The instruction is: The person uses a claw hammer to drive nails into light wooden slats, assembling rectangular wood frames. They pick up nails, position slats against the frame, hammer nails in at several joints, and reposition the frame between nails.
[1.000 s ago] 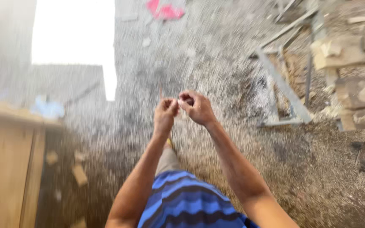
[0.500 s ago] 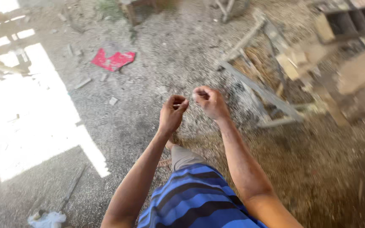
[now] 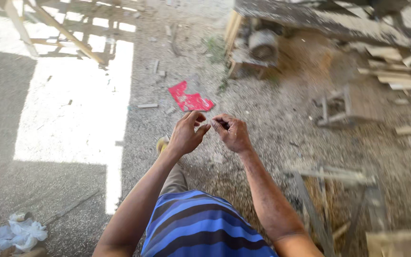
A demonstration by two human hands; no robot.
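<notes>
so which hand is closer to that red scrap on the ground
Left. The left hand sits just below the red scrap in the view, almost under it. The right hand is level with the left but further to the right of the scrap.

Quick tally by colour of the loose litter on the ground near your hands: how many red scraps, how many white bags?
Red scrap: 1
White crumpled bag: 1
Total: 2
Both hands, left and right, are raised above the ground, touching neither.
</notes>
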